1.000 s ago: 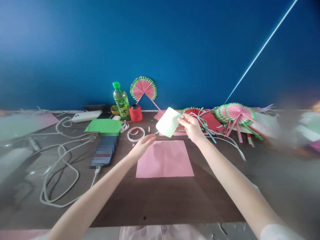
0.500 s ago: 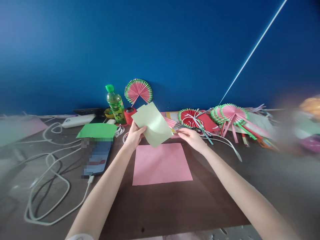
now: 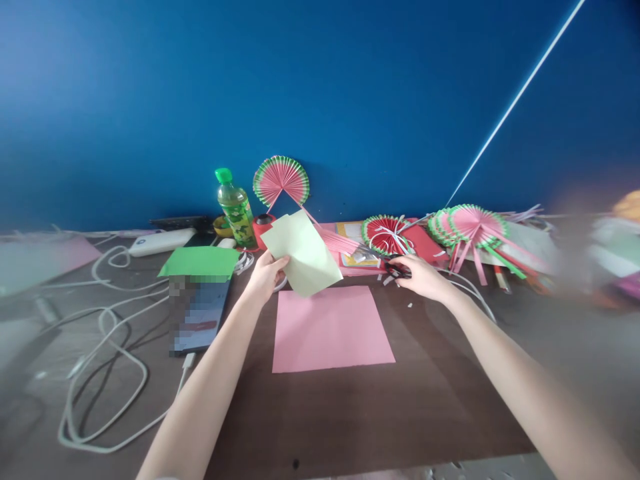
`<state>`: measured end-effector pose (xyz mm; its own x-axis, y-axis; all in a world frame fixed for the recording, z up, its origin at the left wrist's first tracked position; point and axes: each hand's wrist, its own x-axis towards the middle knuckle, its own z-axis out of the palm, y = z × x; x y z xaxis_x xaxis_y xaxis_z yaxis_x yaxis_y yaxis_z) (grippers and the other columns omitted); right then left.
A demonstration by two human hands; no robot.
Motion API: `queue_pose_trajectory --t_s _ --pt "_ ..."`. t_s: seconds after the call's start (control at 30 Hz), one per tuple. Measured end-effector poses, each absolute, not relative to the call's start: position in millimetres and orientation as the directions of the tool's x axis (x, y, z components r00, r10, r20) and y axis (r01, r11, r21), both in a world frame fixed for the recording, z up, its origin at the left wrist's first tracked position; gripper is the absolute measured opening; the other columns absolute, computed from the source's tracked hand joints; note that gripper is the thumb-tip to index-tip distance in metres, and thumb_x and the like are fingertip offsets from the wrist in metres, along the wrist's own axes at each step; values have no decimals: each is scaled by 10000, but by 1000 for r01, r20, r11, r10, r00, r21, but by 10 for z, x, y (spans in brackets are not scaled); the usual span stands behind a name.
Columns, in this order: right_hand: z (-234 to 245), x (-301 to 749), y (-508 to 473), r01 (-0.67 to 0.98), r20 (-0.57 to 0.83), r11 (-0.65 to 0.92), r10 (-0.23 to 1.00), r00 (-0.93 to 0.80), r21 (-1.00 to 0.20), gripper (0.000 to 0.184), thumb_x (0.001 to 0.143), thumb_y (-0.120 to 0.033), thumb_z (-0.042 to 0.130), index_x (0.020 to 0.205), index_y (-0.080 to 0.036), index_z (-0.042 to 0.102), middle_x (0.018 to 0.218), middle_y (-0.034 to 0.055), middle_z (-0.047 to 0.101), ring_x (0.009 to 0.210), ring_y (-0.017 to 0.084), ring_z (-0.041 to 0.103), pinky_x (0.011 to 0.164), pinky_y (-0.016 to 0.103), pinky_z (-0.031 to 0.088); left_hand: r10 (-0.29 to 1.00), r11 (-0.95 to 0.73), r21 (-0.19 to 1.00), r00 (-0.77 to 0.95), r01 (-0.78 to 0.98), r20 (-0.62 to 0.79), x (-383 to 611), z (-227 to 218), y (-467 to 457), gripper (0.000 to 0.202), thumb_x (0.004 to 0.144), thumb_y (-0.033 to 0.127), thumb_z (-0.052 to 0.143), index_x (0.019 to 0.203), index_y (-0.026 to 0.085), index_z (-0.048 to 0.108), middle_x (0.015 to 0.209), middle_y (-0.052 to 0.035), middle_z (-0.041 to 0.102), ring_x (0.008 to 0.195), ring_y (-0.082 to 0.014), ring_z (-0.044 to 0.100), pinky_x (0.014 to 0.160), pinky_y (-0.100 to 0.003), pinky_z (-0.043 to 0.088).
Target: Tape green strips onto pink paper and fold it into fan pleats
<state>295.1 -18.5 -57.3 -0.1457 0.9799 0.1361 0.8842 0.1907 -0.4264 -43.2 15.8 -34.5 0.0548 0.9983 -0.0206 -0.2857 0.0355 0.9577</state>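
Note:
Pinched at its left side, a pale green sheet of paper (image 3: 305, 257) is in my left hand (image 3: 267, 277), tilted above the table. Two corners show at its top, so it may be folded or doubled. My right hand (image 3: 423, 277) has its fingers on the dark handles of a pair of scissors (image 3: 397, 267), whose blades point left over pink pleated paper strips (image 3: 343, 243). Below both hands a pink sheet of paper (image 3: 333, 330) lies flat on the brown table (image 3: 380, 417).
A green-capped bottle (image 3: 235, 210) and a pink-and-green paper fan (image 3: 281, 181) stand by the blue wall. More fans (image 3: 470, 227) lie at the right. At the left are a phone (image 3: 203, 317), a green sheet (image 3: 199, 262), a power bank (image 3: 163, 242) and looping white cables (image 3: 143, 373).
My right hand has left the edge of the pale green paper and moved right onto the scissors. My left hand still holds the paper. The view has shifted slightly.

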Motion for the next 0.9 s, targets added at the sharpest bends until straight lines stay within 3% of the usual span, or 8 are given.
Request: queue_pose_trajectory --t_s 0.2,0.33,0.57,0.8,0.9 --pt "-592 2961 -128 945 265 95 964 -9 -314 349 716 -272 560 1052 -184 595 1083 117 575 1048 293 512 892 427 415 998 44 960 61 -277 -28 -448 -338 141 300 585 192 677 874 143 615 789 -32 684 708 -151 646 637 -242 494" --pt "-597 2975 -21 923 146 126 986 -77 -363 364 721 -246 555 1076 -169 572 1070 108 612 1020 250 555 871 376 432 998 46 959 58 -280 -31 -455 -336 144 307 573 203 688 864 141 612 791 -35 686 716 -161 645 624 -243 489" --pt "-510 2936 75 947 85 151 988 -132 -285 354 720 -207 552 1071 -183 593 1058 101 632 938 232 600 800 338 451 997 55 961 62 -272 -39 -488 -390 181 346 571 219 697 898 147 610 821 -39 686 736 -171 645 626 -251 491" --pt "-186 2925 -81 993 38 15 999 -11 -115 354 745 -198 494 1083 -210 600 1003 117 633 894 276 615 723 347 454 998 63 957 47 -281 -52 -480 -383 181 362 561 208 694 907 144 612 840 -53 688 794 -199 647 692 -292 500" --pt "-102 2952 -104 987 127 -48 990 68 -152 385 747 -197 486 1122 -187 572 1050 146 588 874 280 612 744 375 454 997 67 955 41 -290 -58 -469 -375 174 347 576 196 682 910 141 608 855 -60 689 800 -203 650 708 -306 508"
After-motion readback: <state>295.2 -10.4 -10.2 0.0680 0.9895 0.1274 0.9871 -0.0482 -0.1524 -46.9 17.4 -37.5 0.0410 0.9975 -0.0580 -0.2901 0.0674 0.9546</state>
